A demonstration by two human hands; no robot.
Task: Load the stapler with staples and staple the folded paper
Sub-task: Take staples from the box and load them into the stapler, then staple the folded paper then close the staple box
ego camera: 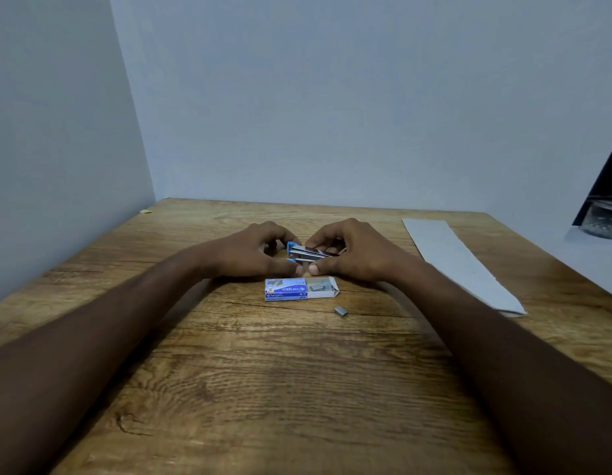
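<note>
A small blue and silver stapler (304,252) is held between both hands above the middle of the wooden table (263,371). My left hand (256,250) grips its blue end. My right hand (352,250) holds the metal front part, fingers curled over it. Just in front of the hands lies a blue and white staple box (286,289), slid open, with staple strips showing in its tray (321,287). A loose strip of staples (340,311) rests on the table to the right of the box. The folded white paper (462,265) lies at the right.
Grey walls stand close behind the table and along its left side. A dark object with a clear container (603,224) sits beyond the table's right edge. A tiny yellow scrap (146,211) lies at the back left corner.
</note>
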